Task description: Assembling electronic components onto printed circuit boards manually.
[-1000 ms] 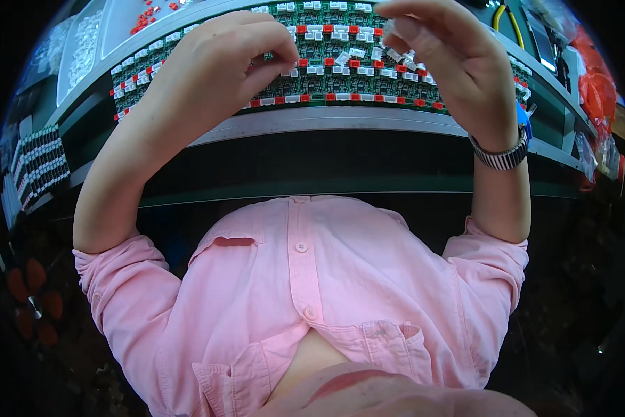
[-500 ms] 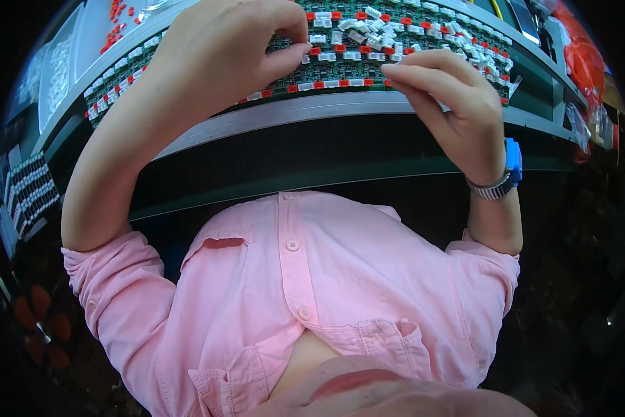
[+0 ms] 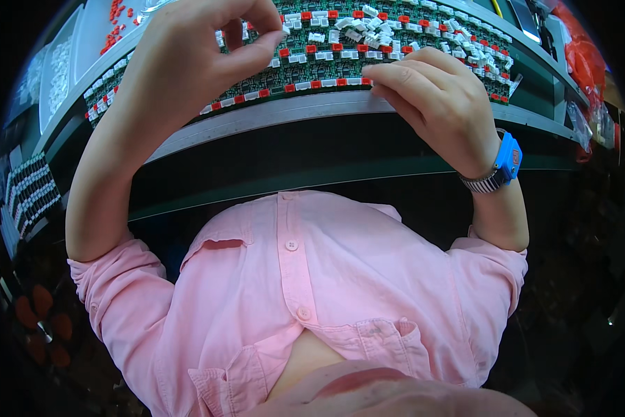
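Boards (image 3: 319, 72) are lying beneath the left hand (image 3: 194, 45) and right hand (image 3: 441, 94). The left is curling, thumb nearly meeting forefinger; the right is bunching fingertips near their front edge. Whether the hands are gripping anything, I cannot tell. Loose connectors (image 3: 373, 31) are lying beyond the right.

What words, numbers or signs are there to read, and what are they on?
I can't read any for sure.
Blue box on the striped band: a small reddish mark, too small to read.
Green boards: any print there is too tiny to make out.
Shirt: no writing that I can see.
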Demonstrator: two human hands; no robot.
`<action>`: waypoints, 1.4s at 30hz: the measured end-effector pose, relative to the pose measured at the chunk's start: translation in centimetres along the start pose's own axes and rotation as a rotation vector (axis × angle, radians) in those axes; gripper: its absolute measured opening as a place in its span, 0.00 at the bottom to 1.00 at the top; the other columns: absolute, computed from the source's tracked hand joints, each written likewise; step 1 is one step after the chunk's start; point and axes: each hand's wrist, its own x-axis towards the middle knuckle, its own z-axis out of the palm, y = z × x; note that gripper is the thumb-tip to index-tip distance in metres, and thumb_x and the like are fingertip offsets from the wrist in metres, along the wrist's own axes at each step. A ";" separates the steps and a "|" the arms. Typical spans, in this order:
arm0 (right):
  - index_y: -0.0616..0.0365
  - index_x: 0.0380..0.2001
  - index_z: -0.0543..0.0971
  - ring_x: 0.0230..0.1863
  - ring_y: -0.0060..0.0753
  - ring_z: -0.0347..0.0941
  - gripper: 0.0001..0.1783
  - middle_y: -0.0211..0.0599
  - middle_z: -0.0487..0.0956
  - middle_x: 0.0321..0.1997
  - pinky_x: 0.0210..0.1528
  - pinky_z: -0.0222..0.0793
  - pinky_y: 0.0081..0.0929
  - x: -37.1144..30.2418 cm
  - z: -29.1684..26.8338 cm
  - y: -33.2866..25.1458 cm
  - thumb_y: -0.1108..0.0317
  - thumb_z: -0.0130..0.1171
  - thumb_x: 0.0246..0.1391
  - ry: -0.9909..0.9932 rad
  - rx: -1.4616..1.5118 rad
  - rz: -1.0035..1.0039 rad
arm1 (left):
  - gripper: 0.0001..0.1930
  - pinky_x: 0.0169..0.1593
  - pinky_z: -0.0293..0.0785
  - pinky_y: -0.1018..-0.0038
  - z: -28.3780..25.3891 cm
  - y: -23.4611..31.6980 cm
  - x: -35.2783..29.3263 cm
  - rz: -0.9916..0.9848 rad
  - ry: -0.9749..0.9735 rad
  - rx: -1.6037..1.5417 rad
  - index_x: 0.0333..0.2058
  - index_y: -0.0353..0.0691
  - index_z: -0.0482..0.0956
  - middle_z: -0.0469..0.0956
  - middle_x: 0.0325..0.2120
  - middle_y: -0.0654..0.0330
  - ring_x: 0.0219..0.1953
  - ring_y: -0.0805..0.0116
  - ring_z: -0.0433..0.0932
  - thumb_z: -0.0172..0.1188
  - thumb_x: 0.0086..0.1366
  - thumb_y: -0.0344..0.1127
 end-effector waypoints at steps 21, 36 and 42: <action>0.58 0.27 0.77 0.31 0.33 0.70 0.03 0.34 0.75 0.30 0.34 0.67 0.22 5.2 5.2 1.4 0.72 0.62 0.50 -0.050 0.041 0.094 | 0.04 0.37 0.74 0.73 -0.4 -1.9 -0.5 0.127 -0.123 0.176 0.33 0.34 0.81 0.79 0.29 0.57 0.30 0.61 0.77 0.63 0.57 0.24; 0.57 0.40 0.83 0.38 0.29 0.78 0.12 0.35 0.82 0.40 0.37 0.75 0.17 -1.7 2.1 2.7 0.76 0.66 0.50 0.335 0.492 0.322 | 0.01 0.40 0.73 0.72 0.7 0.1 1.8 0.200 -0.267 0.229 0.31 0.39 0.79 0.76 0.32 0.57 0.34 0.62 0.75 0.62 0.59 0.27; 0.57 0.41 0.83 0.37 0.29 0.78 0.14 0.35 0.82 0.39 0.36 0.75 0.17 -4.0 1.6 1.6 0.77 0.66 0.49 0.217 0.332 0.255 | 0.02 0.40 0.72 0.73 0.9 -0.5 3.0 0.214 -0.317 0.196 0.30 0.41 0.79 0.75 0.32 0.59 0.34 0.63 0.74 0.62 0.58 0.27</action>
